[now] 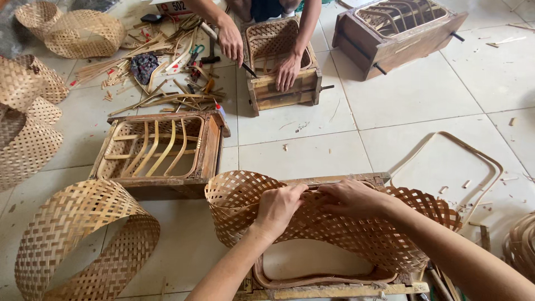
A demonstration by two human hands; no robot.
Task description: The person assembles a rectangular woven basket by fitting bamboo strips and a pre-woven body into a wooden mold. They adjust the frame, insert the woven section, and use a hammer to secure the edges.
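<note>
Both hands [277,209] [351,196] grip woven band [345,228] top edge, wooden mould [334,291] under

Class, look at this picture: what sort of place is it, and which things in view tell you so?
Probably a basket-weaving workshop on a tiled floor. Both hands, left hand and right hand, press a woven bamboo band over a wooden mould; bamboo strips and tools lie scattered.

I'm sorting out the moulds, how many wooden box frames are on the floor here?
4: one under the woven bamboo band in the person's hands, one left of centre, one at the co-worker's hands, one tipped at top right. More may lie out of frame.
</note>
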